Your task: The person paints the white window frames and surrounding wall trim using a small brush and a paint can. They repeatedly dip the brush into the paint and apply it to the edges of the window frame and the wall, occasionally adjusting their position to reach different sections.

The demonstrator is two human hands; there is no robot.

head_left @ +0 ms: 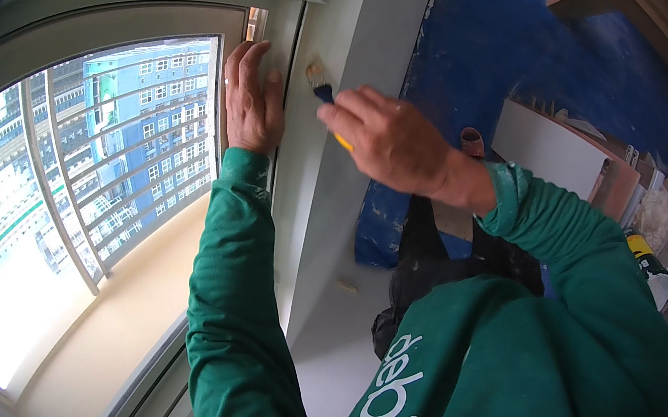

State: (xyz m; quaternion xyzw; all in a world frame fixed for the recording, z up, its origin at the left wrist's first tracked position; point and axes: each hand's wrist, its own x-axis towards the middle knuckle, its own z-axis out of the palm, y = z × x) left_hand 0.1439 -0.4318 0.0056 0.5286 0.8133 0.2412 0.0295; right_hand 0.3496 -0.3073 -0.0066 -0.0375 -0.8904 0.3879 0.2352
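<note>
Dark-and-yellow-handled paintbrush [322,91] at a pale, painted window ledge [302,140]

At left, a curved-looking, pale grey window frame [117,29] surrounds a view of buildings through bars; the green-sleeved left hand [254,104] lies on the frame's right edge, fingers bent against it, though whether they grip I cannot tell; the brush's light bristles meet the upper part of the ledge, between its left and right edges; the green-sleeved right hand [393,139] grasps the handle, fingers closed round it; beyond the ledge's right edge spreads a blue, paint-marked floor covering [487,21]; on it lies a flat white board [545,147]; farther right stands a yellow, black and white can [653,273].
</note>
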